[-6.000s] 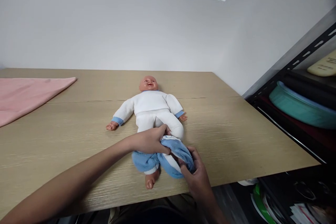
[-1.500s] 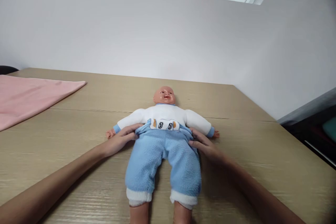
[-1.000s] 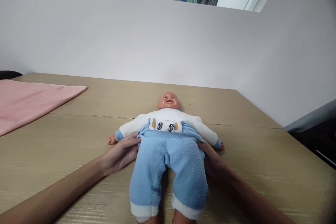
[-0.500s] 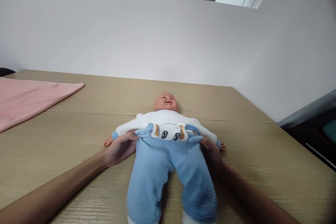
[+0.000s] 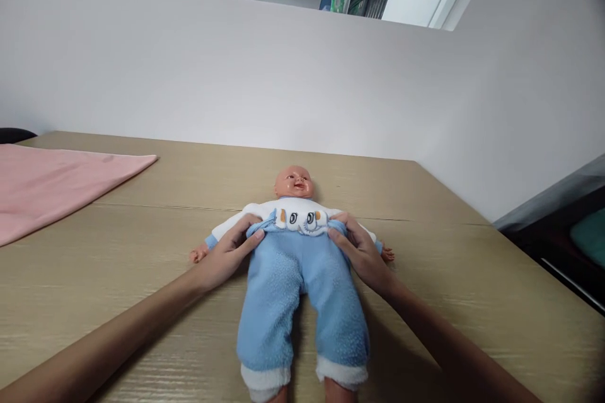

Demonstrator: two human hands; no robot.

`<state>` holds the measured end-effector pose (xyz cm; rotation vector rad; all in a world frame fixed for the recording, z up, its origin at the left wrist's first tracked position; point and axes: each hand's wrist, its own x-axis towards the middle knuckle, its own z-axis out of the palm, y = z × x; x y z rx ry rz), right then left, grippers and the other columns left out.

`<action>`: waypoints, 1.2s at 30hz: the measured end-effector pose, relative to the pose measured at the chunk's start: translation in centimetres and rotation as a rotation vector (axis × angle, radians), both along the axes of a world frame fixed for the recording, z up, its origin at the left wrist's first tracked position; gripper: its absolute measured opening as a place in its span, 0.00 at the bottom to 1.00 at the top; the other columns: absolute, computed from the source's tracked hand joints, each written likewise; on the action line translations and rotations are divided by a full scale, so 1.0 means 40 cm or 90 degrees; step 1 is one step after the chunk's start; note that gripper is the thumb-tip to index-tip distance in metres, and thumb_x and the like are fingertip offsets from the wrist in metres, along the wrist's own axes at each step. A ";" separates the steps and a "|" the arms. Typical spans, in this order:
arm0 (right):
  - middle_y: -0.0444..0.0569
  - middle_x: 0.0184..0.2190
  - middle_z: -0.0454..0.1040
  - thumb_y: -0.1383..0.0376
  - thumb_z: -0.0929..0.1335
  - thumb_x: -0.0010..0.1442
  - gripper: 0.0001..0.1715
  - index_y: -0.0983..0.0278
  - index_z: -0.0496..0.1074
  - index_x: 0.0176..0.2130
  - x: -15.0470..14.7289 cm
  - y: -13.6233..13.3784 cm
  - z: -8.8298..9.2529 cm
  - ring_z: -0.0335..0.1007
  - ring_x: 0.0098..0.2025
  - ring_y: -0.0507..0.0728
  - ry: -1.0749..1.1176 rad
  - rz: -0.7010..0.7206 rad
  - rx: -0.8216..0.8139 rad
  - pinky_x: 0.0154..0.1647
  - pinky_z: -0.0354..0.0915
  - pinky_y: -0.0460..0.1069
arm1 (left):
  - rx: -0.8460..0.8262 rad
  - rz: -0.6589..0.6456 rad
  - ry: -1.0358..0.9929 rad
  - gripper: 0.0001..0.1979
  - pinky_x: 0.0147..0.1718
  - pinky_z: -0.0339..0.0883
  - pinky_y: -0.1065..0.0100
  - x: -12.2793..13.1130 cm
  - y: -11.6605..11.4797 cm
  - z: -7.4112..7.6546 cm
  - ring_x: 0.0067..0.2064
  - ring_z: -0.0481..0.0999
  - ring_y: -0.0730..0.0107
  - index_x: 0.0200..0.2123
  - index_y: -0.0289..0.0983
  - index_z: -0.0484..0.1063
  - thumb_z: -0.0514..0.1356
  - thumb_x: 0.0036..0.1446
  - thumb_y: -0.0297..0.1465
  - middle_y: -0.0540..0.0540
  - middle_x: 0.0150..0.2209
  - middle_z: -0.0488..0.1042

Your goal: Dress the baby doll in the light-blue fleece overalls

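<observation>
A baby doll (image 5: 293, 182) lies on its back, head away from me, in a white long-sleeved top and blue fleece trousers (image 5: 278, 283) with white cuffs. Across its waist is a folded white bib panel (image 5: 302, 220) with two embroidered eyes and blue straps. My left hand (image 5: 229, 252) is closed on the trousers' waist at the left side, thumb on top. At the right side of the waist, my right hand (image 5: 362, 249) grips the blue fabric in the same way, its thumb also on top.
A pink cloth (image 5: 66, 182) lies at the left of the wooden table (image 5: 155, 233). Behind the table stands a pale wall (image 5: 283, 75). A dark object with a green part (image 5: 588, 236) is at the far right.
Both hands have moved up toward the doll's chest with the waist fabric, and their thumbs now show on top. The trouser legs sit higher, showing white cuffs and lower legs. The view has shifted slightly.
</observation>
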<state>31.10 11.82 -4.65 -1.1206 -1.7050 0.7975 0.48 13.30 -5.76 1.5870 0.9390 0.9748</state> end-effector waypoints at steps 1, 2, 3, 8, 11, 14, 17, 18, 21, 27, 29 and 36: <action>0.47 0.42 0.72 0.49 0.69 0.71 0.15 0.57 0.74 0.41 -0.012 0.008 0.005 0.69 0.47 0.61 0.006 -0.021 0.012 0.54 0.66 0.53 | 0.010 0.026 -0.006 0.16 0.55 0.61 0.65 0.003 -0.002 0.001 0.52 0.69 0.59 0.47 0.43 0.75 0.60 0.71 0.48 0.47 0.49 0.74; 0.47 0.42 0.72 0.48 0.68 0.72 0.16 0.57 0.73 0.41 -0.022 0.017 0.007 0.69 0.46 0.60 0.004 -0.043 0.012 0.54 0.66 0.53 | 0.011 0.052 -0.012 0.16 0.54 0.61 0.66 0.006 -0.002 0.000 0.51 0.70 0.59 0.47 0.43 0.75 0.60 0.71 0.49 0.47 0.47 0.75; 0.46 0.40 0.73 0.47 0.68 0.72 0.17 0.57 0.73 0.40 -0.029 0.026 0.005 0.69 0.45 0.60 -0.004 -0.063 0.000 0.52 0.66 0.53 | 0.002 0.073 -0.019 0.17 0.52 0.62 0.66 0.009 -0.001 -0.004 0.49 0.70 0.60 0.48 0.43 0.74 0.60 0.71 0.49 0.48 0.45 0.75; 0.45 0.37 0.78 0.40 0.68 0.68 0.24 0.57 0.76 0.41 -0.022 0.086 -0.034 0.73 0.43 0.61 -0.009 -0.030 -0.132 0.47 0.70 0.53 | -0.073 0.104 -0.042 0.19 0.46 0.62 0.66 0.017 0.030 -0.044 0.43 0.69 0.62 0.45 0.41 0.73 0.61 0.69 0.51 0.50 0.40 0.74; 0.46 0.38 0.80 0.38 0.72 0.62 0.27 0.58 0.79 0.37 0.005 0.118 -0.057 0.74 0.45 0.63 -0.013 0.021 -0.155 0.49 0.71 0.54 | -0.054 0.060 0.008 0.20 0.44 0.61 0.65 0.008 0.047 -0.062 0.42 0.68 0.62 0.41 0.39 0.74 0.61 0.69 0.51 0.50 0.38 0.73; 0.44 0.32 0.76 0.39 0.74 0.62 0.27 0.59 0.76 0.31 0.027 0.124 -0.083 0.70 0.39 0.60 -0.027 0.008 -0.144 0.44 0.69 0.53 | 0.014 0.042 0.060 0.19 0.44 0.61 0.65 -0.007 0.051 -0.069 0.42 0.68 0.61 0.40 0.39 0.75 0.60 0.71 0.49 0.50 0.38 0.72; 0.43 0.30 0.72 0.41 0.71 0.66 0.26 0.59 0.73 0.32 0.027 0.109 -0.111 0.67 0.35 0.58 -0.019 -0.026 -0.114 0.40 0.65 0.52 | 0.038 0.056 0.035 0.16 0.46 0.61 0.66 -0.016 0.047 -0.072 0.44 0.69 0.60 0.42 0.40 0.74 0.61 0.71 0.47 0.49 0.40 0.72; 0.43 0.30 0.71 0.41 0.69 0.68 0.26 0.59 0.72 0.33 0.023 0.103 -0.119 0.67 0.35 0.58 -0.013 -0.038 -0.104 0.39 0.65 0.52 | 0.033 0.063 0.013 0.16 0.46 0.61 0.66 -0.017 0.046 -0.073 0.44 0.68 0.61 0.42 0.40 0.74 0.61 0.71 0.47 0.49 0.40 0.72; 0.45 0.35 0.73 0.45 0.69 0.70 0.19 0.58 0.72 0.41 0.006 0.086 -0.133 0.70 0.39 0.60 0.003 -0.114 -0.052 0.44 0.65 0.54 | 0.015 0.080 -0.056 0.14 0.47 0.61 0.67 -0.017 0.045 -0.078 0.45 0.68 0.63 0.42 0.40 0.74 0.60 0.72 0.45 0.50 0.41 0.72; 0.53 0.47 0.75 0.57 0.70 0.69 0.13 0.57 0.70 0.52 -0.020 0.055 -0.098 0.71 0.48 0.65 -0.035 -0.235 0.125 0.55 0.66 0.61 | -0.007 0.147 -0.165 0.15 0.48 0.62 0.66 -0.015 0.046 -0.080 0.43 0.68 0.63 0.41 0.40 0.76 0.65 0.68 0.46 0.50 0.38 0.72; 0.54 0.49 0.75 0.59 0.70 0.69 0.12 0.57 0.71 0.52 -0.041 0.052 -0.056 0.71 0.49 0.66 -0.077 -0.245 0.184 0.56 0.66 0.61 | 0.004 0.146 -0.176 0.15 0.48 0.62 0.66 -0.015 0.044 -0.078 0.43 0.68 0.63 0.41 0.39 0.76 0.66 0.67 0.46 0.49 0.38 0.72; 0.54 0.47 0.82 0.69 0.65 0.72 0.11 0.61 0.76 0.48 -0.261 0.211 0.140 0.76 0.53 0.65 -0.369 0.182 0.218 0.58 0.67 0.61 | 0.050 0.115 -0.143 0.15 0.42 0.60 0.67 -0.016 0.041 -0.091 0.41 0.66 0.66 0.43 0.38 0.74 0.64 0.70 0.45 0.50 0.38 0.70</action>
